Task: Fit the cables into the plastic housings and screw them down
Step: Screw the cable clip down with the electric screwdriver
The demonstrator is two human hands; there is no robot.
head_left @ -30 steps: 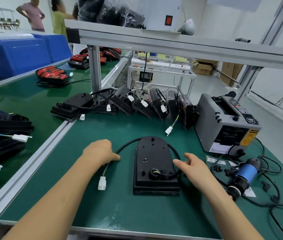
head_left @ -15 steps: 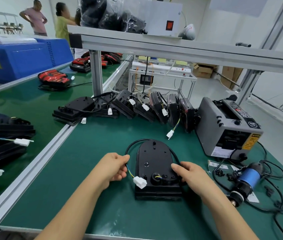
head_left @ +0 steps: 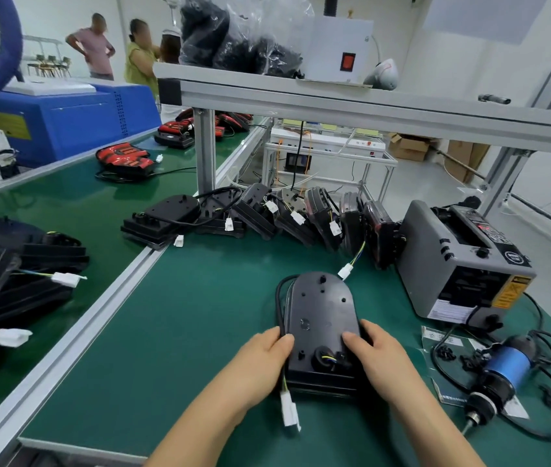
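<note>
Both hands now flank the black housing at lower centre. The left hand, out on the mat a second ago, has closed in and pinches the cable against the housing's left edge, with the white connector dangling below. The right hand grips the right side. Routing looks nearly done, screwing not begun: the blue screwdriver lies untouched at lower right, and more housings line up behind.

Left hand and right hand clasp the housing, thumbs on top.
</note>
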